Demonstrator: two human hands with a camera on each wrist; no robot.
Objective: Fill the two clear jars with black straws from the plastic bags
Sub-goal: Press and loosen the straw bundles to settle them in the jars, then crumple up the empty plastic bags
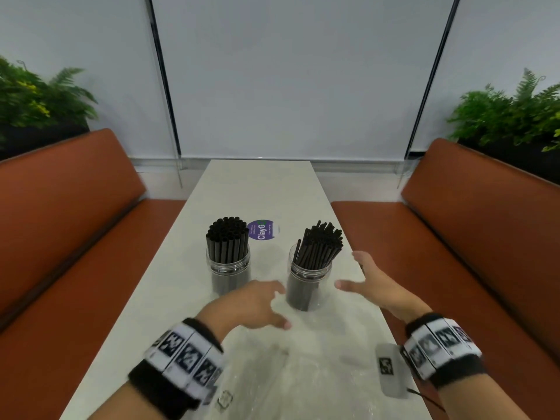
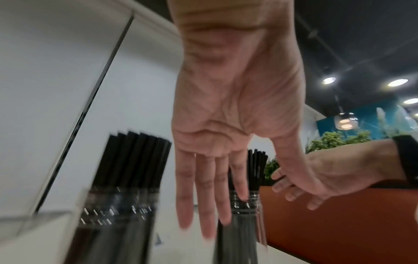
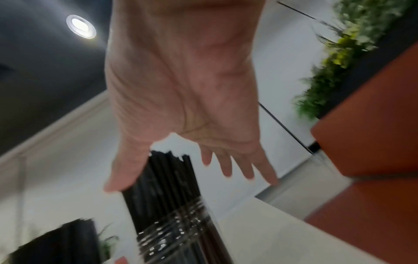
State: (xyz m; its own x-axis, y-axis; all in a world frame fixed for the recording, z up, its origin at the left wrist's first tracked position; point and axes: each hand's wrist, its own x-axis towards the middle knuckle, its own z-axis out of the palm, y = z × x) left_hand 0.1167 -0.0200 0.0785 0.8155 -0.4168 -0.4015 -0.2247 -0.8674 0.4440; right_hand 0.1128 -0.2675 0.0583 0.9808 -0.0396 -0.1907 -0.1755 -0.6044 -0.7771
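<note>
Both jars sit mid-worktop (image 1: 266, 183) stuffed with black straws: left jar (image 1: 228, 269) packed neat, right jar (image 1: 309, 283) fanning out. My left hand (image 1: 254, 304) and right hand (image 1: 371, 281) hover wide and empty either side of it, probably to steady it; it's blurry though.

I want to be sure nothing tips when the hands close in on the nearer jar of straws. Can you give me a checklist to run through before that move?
1. Both hands free: ok. The left hand and right hand are spread and hold nothing.
2. Right jar upright on the table: ok.
3. Straws in the right jar straight: not ok, they lean and fan toward the right.
4. Left jar out of the way: ok, it stands apart, its straws upright and packed.
5. Hands touching the right jar: cannot tell; the wrist views are blurred.
6. Table edge clearance: ok, the right jar sits inside the right edge.
</note>
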